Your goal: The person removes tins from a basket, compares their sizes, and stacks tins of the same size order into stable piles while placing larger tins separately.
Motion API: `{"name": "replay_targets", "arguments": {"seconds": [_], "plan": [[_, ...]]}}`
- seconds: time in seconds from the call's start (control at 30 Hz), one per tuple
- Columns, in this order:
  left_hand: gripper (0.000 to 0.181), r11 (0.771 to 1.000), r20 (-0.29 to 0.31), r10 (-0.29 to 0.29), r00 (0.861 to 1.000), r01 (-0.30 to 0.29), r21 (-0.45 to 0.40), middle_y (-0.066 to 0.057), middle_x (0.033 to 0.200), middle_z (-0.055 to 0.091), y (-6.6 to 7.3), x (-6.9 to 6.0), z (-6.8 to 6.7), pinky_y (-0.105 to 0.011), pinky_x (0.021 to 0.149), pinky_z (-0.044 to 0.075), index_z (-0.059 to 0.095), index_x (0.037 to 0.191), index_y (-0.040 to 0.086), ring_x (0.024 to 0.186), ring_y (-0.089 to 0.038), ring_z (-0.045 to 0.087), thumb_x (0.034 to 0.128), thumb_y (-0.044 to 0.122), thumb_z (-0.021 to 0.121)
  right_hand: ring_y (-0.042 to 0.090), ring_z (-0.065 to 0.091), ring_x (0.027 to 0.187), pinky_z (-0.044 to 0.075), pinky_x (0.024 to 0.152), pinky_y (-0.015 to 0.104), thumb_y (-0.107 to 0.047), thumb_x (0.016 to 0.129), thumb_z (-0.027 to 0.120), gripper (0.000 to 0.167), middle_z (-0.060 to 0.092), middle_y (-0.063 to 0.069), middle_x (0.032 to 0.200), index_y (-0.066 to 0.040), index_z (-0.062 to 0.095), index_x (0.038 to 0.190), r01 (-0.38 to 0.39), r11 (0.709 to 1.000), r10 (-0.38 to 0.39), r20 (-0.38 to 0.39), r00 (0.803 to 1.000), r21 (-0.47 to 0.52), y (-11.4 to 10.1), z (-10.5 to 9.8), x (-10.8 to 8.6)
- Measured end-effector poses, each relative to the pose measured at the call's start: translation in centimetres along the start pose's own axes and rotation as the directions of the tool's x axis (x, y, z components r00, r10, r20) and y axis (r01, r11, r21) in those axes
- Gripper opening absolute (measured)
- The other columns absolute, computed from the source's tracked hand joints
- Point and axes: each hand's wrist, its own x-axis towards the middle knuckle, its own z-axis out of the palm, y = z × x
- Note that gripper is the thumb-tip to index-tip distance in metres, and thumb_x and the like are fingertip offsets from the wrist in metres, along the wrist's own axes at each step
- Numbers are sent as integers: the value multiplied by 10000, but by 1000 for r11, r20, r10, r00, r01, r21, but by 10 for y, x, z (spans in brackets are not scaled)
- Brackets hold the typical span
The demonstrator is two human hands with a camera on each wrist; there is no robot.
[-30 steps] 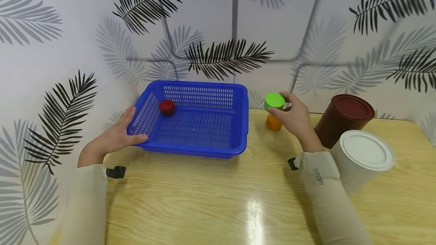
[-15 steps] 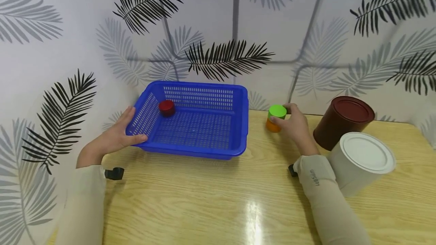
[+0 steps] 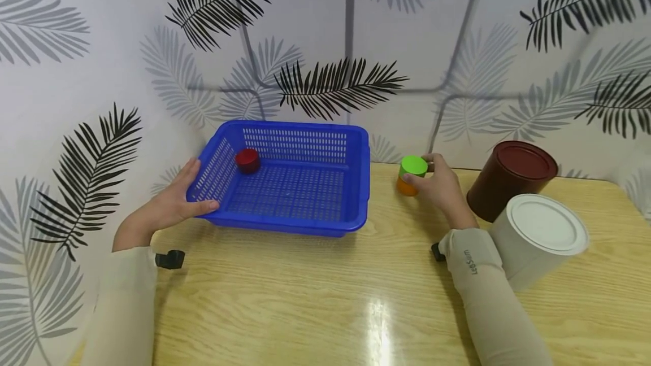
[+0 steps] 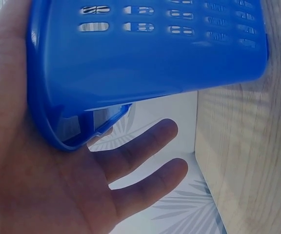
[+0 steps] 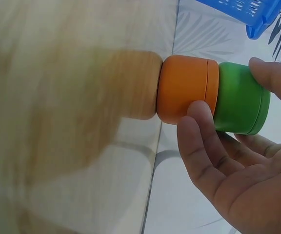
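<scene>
A small round green jar (image 3: 414,166) stands on top of an orange jar (image 3: 407,186) of like shape, close to the wall. My right hand (image 3: 438,185) holds the green jar between thumb and fingers; in the right wrist view two fingertips (image 5: 196,114) lie along the orange jar's side. My left hand (image 3: 170,203) rests against the near left corner of a blue plastic basket (image 3: 295,226), thumb over its rim. In the left wrist view, the visible fingers (image 4: 150,183) stretch out straight past the basket's outside. A dark red jar (image 3: 247,161) sits inside the basket, far left.
Right of my right hand stand a dark brown canister (image 3: 500,182) and, nearer, a white one (image 3: 540,236), close to my forearm. The patterned wall (image 3: 315,33) rises right behind the basket and jars. Wooden tabletop (image 3: 285,292) stretches in front.
My right hand has lowered the green jar from above onto the orange jar. During the last half second, both hands have barely moved. The basket and red jar stay in place.
</scene>
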Motion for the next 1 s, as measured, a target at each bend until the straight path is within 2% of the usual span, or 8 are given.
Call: {"name": "replay_targets", "arguments": {"seconds": [0.23,0.4,0.47,0.6,0.77,0.87,1.0], "plan": [[1123,1000,0,-8,1000,8,-16,-182,1662,-154,2,2,1,-658,1157,42,-92,1607,62,1511,-390,-121,920,432,716,465,433,1297,403,1030,574,-417,944,707,833,402,325,1460,-14,280,1536,-4,1000,4,21,1000,-31,-1,-8,-1],[1130,1000,0,-17,1000,17,-22,-165,1662,-170,-2,0,-4,-669,1151,45,-104,1606,73,1510,-390,-127,918,425,720,487,396,1344,355,1079,597,-565,907,691,1055,382,348,1479,-60,86,1608,-37,997,41,63,997,-63,-2,-6,4],[1131,1000,-3,-16,1000,16,-21,-164,1661,-174,-4,-1,-6,-670,1151,43,-108,1605,70,1509,-390,-129,918,423,719,499,361,1374,333,1089,616,-628,901,652,1103,338,348,1518,-87,13,1619,-33,998,36,53,998,-62,-6,-4,4],[1133,999,-5,-23,1000,23,-24,-171,1660,-171,-4,-3,-6,-663,1154,34,-101,1604,60,1509,-388,-132,917,426,722,493,267,1434,281,1109,640,-662,937,557,1041,226,299,1599,-77,45,1629,74,994,-76,-20,997,-84,-22,-3,-2],[1133,999,-9,-25,1000,24,-21,-186,1661,-149,-2,-1,-3,-649,1162,39,-80,1606,44,1512,-386,-116,914,439,725,387,166,1506,185,1167,600,-573,997,537,834,208,168,1650,-108,234,1620,249,961,-259,-73,963,-118,-57,4,-20],[1137,999,-12,-28,1000,28,-24,-182,1663,-144,-2,0,-1,-649,1162,45,-81,1607,50,1514,-383,-111,911,451,723,328,201,1508,208,1171,575,-514,1006,571,743,269,102,1641,-163,310,1607,343,934,-350,-50,936,-104,-82,12,-28],[1140,999,-17,-38,999,37,-30,-169,1668,-138,-1,0,1,-650,1162,53,-76,1611,60,1516,-378,-103,906,455,727,285,234,1501,239,1166,559,-498,999,596,716,300,44,1632,-241,317,1607,428,898,-426,42,904,-99,-116,24,-29]]}}
